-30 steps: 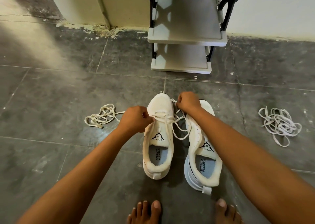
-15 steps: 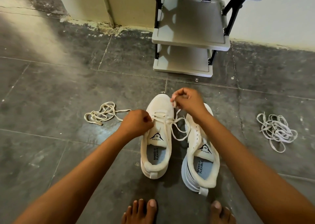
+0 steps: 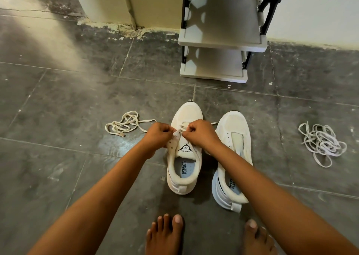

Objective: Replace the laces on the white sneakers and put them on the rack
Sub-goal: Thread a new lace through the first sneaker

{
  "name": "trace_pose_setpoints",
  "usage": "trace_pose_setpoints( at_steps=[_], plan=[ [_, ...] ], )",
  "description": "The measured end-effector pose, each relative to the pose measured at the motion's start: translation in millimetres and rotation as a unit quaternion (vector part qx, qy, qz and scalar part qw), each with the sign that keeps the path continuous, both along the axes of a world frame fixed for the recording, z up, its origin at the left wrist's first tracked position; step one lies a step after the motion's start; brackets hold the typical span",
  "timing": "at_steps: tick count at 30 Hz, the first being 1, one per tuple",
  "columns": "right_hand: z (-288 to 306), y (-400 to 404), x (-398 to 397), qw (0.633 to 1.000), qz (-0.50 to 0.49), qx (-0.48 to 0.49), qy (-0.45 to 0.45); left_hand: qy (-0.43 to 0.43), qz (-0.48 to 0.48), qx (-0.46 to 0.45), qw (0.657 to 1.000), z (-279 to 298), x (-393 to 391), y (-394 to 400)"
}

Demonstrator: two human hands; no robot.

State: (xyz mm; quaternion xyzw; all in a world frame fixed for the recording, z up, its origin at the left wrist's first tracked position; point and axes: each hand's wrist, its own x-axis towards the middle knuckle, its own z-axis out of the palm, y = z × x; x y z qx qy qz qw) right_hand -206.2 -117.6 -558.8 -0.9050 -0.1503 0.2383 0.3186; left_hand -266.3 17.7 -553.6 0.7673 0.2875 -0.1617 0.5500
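Head view: your left hand (image 3: 158,134) and right hand (image 3: 202,133) sit knuckles-up over the left sneaker (image 3: 184,149), fingers curled, each pinching the lace (image 3: 181,127) at the eyelets, forearms converging from the lower corners. Right sneaker (image 3: 233,157) stands just beside it, unlaced, partly under your right forearm. Rack (image 3: 221,41) stands ahead against the wall, bare tile between. Loose lace pile (image 3: 126,123) lies left, another bundle (image 3: 322,144) well apart right. Your bare toes (image 3: 167,233) are at the bottom edge.

Left sneaker (image 3: 184,157): tongue "SPEED", insole "SPEED FLEXIBLE". Right sneaker (image 3: 232,138) insole: partly hidden.
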Motion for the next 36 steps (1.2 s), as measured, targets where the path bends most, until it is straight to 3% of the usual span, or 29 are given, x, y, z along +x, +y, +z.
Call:
trace_pose_setpoints(
  at_steps=[7, 15, 24, 30, 36],
  plan=[
    [-2, -2, 1, 1.0, 0.025, 0.005, 0.006, -0.006, -0.03, 0.035, 0.999, 2, 2, 1],
    [-7, -6, 0, 0.998, 0.055, 0.043, -0.004, -0.051, -0.079, 0.154, 0.984, 3, 3, -2],
    [-13, -9, 2, 0.997, 0.038, 0.063, -0.026, -0.058, -0.084, 0.152, 0.983, 3, 2, -2],
    [-13, -8, 5, 0.996, 0.061, 0.062, -0.018, -0.08, -0.11, 0.2, 0.97, 1, 1, -4],
    [-12, -8, 4, 0.996, 0.056, 0.069, -0.013, -0.084, -0.098, 0.178, 0.975, 1, -1, -4]
  ],
)
